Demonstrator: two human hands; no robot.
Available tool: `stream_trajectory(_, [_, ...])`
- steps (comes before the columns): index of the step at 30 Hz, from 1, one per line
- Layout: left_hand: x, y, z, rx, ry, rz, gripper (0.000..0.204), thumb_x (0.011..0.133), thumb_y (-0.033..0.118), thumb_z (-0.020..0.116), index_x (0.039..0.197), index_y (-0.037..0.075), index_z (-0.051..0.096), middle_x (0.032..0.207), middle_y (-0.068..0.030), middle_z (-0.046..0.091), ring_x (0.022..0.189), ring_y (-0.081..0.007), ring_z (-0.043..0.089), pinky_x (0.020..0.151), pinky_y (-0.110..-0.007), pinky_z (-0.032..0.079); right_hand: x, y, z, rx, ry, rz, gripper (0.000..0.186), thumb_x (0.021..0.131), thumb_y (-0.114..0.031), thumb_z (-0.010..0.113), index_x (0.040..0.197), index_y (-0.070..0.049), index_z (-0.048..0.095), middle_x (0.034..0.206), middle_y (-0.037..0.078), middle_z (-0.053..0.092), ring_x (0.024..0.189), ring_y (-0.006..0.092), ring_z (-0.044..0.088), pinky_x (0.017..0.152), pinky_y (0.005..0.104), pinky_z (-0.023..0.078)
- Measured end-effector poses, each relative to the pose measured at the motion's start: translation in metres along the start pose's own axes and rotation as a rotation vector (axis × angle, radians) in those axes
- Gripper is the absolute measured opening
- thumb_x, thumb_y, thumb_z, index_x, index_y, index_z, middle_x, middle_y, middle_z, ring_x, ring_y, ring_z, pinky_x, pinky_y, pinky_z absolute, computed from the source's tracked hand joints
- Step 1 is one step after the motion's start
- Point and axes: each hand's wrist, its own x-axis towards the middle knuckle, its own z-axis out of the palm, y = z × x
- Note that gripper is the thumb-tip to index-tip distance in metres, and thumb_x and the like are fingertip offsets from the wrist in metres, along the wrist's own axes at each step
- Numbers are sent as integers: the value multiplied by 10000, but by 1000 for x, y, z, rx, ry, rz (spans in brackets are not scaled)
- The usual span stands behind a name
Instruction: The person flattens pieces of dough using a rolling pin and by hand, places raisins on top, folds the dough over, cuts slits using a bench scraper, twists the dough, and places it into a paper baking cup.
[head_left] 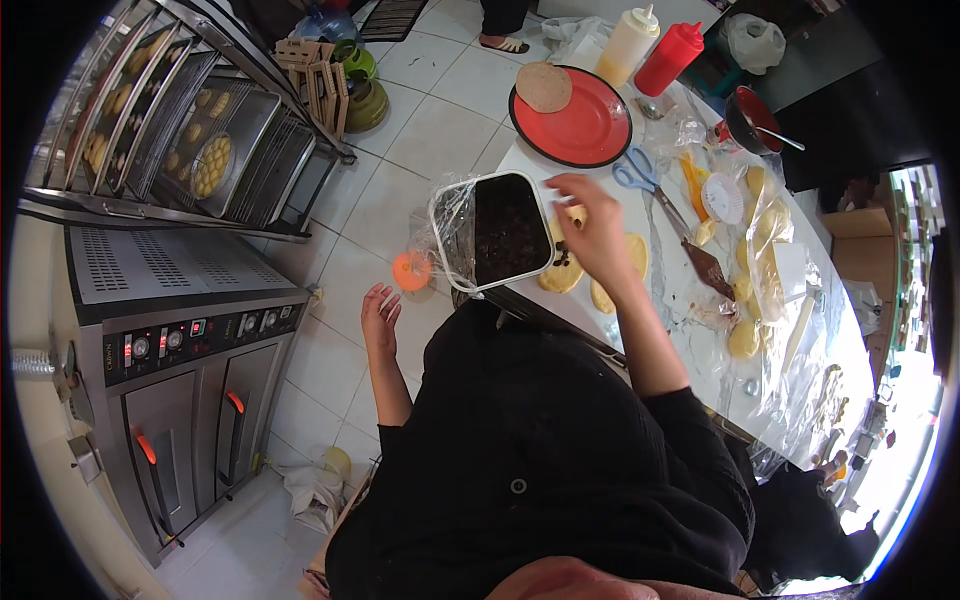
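Observation:
Over the table's near edge sits a white-rimmed container [510, 230] of dark pieces, with clear wrap over its left side. Just right of it my right hand [590, 225] has curled fingers above flattened yellow dough [560, 274] dotted with dark bits; whatever the fingertips hold is hidden. My left hand [382, 318] hangs open and empty left of the table, below an orange object [411, 271]. More dough [743, 338] lies under clear plastic at the right, near blue scissors [633, 170] and a broad metal scraper [708, 266].
A red plate [580, 130], two squeeze bottles [665, 60] and a dark bowl [750, 122] occupy the table's far end. A steel oven [185, 270] and a tray rack [260, 150] stand left. Gas cylinders [365, 105] are on the floor; another person's foot [505, 43] shows beyond.

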Motion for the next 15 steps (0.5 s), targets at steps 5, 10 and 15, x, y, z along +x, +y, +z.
stream_trajectory(5, [-3,9,15,-36,-13,10,342,826,234,450,1132,81,428,1088,-76,497,968,-201,503,836,-332,389,18,0,67,-452,-887,-55,340,636,-44,625,962,24,553,974,185,551,921,293,531,781,348,448])
stream_trajectory(10, [-10,10,13,-84,2,42,304,829,206,439,1104,76,443,1061,-76,512,938,-187,517,811,-317,402,16,21,103,-415,-864,-334,675,522,-79,727,1114,25,421,1110,193,469,1015,367,459,809,383,452])
stream_trajectory(15, [-14,1,3,-78,-17,12,337,828,220,456,1135,82,429,1093,-77,495,988,-211,497,838,-333,397,17,34,117,-509,-797,-532,618,492,-107,746,1046,6,498,1015,167,542,984,386,496,772,376,478])
